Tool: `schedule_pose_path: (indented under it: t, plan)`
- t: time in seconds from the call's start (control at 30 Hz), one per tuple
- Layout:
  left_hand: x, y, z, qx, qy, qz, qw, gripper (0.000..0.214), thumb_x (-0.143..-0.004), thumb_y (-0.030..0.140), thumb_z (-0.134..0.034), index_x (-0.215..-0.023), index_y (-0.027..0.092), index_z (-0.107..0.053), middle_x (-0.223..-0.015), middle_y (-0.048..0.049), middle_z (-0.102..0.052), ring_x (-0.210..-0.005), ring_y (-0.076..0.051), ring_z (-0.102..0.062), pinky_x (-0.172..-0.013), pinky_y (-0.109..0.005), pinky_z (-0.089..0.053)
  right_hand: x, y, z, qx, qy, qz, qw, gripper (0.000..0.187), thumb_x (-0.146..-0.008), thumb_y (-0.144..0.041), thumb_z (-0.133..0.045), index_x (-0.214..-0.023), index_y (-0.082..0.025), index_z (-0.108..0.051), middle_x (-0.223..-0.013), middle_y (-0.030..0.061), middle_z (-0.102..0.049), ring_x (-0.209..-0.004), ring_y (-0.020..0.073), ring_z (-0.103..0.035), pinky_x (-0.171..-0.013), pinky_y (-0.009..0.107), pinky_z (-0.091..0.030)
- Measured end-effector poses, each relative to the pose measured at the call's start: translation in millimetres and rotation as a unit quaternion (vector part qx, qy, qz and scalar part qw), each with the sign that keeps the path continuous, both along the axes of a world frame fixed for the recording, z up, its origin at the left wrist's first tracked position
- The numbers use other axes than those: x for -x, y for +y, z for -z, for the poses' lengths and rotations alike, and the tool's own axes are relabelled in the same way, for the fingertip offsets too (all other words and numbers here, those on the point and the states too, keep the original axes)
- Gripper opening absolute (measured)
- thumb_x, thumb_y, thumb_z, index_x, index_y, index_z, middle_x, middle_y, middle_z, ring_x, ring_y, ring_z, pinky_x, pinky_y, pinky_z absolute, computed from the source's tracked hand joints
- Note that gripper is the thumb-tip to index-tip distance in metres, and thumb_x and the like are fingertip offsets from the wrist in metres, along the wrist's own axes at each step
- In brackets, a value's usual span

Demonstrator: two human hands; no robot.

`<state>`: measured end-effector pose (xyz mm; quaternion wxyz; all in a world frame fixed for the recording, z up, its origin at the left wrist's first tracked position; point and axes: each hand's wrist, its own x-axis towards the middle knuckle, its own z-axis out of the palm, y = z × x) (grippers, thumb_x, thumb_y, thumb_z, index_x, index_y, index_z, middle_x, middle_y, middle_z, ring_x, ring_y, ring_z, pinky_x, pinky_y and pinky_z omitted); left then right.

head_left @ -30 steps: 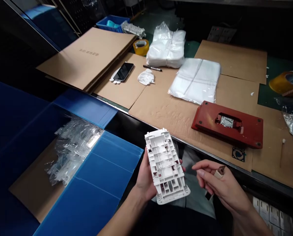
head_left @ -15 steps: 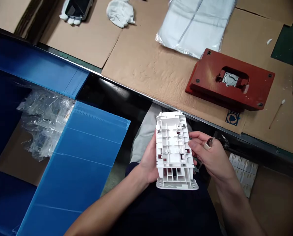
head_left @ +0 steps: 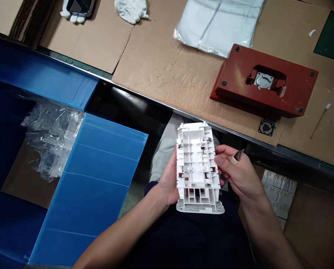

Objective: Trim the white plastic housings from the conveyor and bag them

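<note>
Over the lap [head_left: 200, 239], white frame [head_left: 196, 158] in left grip [head_left: 169, 183], tool [head_left: 236, 158] in right grip [head_left: 238, 172]; rightward, illegibly marked blocks [head_left: 273, 192].

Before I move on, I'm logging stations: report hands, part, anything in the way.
Left hand holding white part, ribbed side facing camera. Right hand at its right edge, small tool in grip. Red block apart, on cardboard; nothing seen blocking.
</note>
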<state>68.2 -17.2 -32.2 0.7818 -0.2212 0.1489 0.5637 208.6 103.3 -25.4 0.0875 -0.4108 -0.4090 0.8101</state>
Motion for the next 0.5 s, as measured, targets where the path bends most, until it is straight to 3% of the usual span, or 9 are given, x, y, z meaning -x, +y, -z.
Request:
schedule_pose_path:
  t: [0.2,0.5]
  plan:
    - [0.8,0.1,-3.1,0.014,0.035,0.013,0.999,0.088,-0.089,0.079,-0.034,-0.134,0.007,-0.058,-0.11,-0.0221,-0.074,-0.097,-0.039,-0.07,-0.09,-0.055,-0.051,1.5,0.5,-0.8,-0.016,-0.017,-0.008,1.0,0.028,-0.081,-0.039,-0.08,-0.099,-0.02,-0.069,-0.061,-0.0039,-0.06,-0.042,0.0086,-0.05,-0.036,0.019,-0.041]
    - [5.9,3.8,-8.6,0.041,0.168,0.004,0.985,0.089,-0.089,0.08,-0.034,-0.137,0.009,-0.057,-0.108,-0.0212,-0.075,-0.091,-0.039,-0.074,-0.082,-0.054,-0.057,1.9,4.3,0.0,-0.049,-0.055,-0.012,0.997,0.032,-0.077,-0.038,-0.084,-0.102,-0.018,-0.077,-0.065,-0.0013,-0.065,-0.047,0.0075,-0.051,-0.041,0.019,-0.041]
